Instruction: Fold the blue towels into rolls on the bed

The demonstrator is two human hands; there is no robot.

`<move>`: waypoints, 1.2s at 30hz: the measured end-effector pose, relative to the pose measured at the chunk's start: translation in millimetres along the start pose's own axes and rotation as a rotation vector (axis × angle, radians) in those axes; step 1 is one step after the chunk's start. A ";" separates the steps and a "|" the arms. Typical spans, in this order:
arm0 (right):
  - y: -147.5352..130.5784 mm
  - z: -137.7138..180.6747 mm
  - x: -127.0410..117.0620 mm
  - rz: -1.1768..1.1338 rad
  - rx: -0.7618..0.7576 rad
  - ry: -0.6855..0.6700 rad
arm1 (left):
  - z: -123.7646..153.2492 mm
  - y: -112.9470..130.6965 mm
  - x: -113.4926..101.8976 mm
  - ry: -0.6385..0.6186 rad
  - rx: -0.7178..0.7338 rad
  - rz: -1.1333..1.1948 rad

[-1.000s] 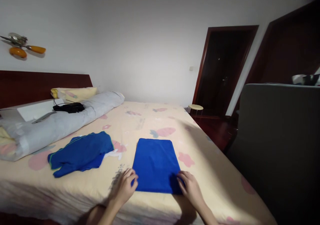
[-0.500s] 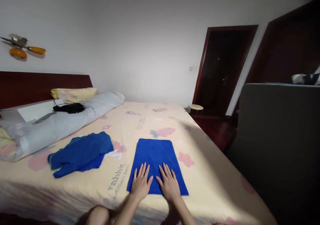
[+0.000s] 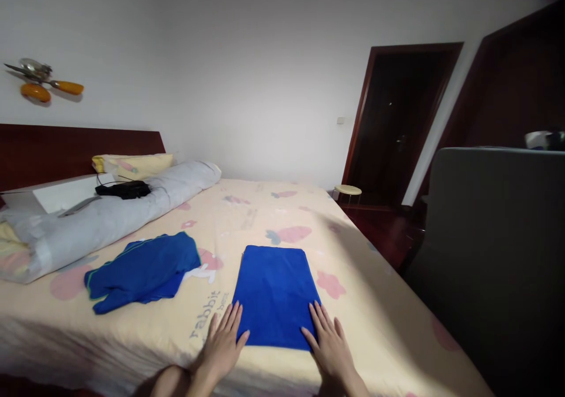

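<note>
A blue cloth (image 3: 277,291), folded into a flat rectangle, lies on the bed in front of me. My left hand (image 3: 224,339) rests at its near left edge, fingers stretched out and partly over the cloth. At the near right edge lies my right hand (image 3: 330,339), also flat, with its fingertips and thumb on the cloth. Neither hand grips anything. To the left, a crumpled blue cloth with green trim (image 3: 143,270) lies loosely bunched on the sheet.
The bed (image 3: 256,212) has a yellow sheet with printed pink shapes. A rolled grey quilt (image 3: 132,212) lies along the left, with a black item (image 3: 124,190) on it. A dark chair back (image 3: 498,238) stands close on the right; a round stool (image 3: 348,190) is farther off.
Both hands have moved apart, from the middle of the folded blue cloth out to its left and right edges, and slightly toward me. The crumpled cloth has stayed put.
</note>
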State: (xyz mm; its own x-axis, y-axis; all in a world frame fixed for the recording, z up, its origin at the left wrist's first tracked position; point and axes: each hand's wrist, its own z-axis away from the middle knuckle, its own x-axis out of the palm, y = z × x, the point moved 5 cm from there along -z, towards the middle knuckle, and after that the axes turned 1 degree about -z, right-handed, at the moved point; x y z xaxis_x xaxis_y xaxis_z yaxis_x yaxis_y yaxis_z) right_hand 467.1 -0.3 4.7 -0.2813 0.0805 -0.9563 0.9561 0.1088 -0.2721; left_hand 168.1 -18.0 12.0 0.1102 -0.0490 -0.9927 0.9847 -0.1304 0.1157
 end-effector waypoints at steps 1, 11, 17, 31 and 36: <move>-1.9 -2.4 -3.1 0.006 0.004 0.007 | -0.1 0.7 -2.4 0.010 0.003 -0.011; -108.7 -20.9 5.1 -0.072 -0.289 -0.024 | -41.0 95.7 1.8 0.156 0.230 0.080; -73.7 -6.1 12.4 -0.055 -0.228 -0.039 | -18.2 69.5 8.3 0.099 0.227 0.045; 0.2 -29.1 -10.7 -0.112 -0.136 0.087 | -16.9 17.6 -19.9 0.196 0.076 0.095; -83.8 -89.3 -4.6 -0.178 -0.344 0.031 | -90.3 78.0 -28.5 0.207 0.257 0.127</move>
State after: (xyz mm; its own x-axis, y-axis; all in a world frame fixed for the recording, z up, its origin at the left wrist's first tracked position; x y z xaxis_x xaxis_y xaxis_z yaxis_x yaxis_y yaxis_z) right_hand 381.0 78.7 41.4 -0.4480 0.0598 -0.8920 0.8099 0.4497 -0.3766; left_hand 254.0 62.6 46.2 0.2804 0.1175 -0.9527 0.8981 -0.3824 0.2171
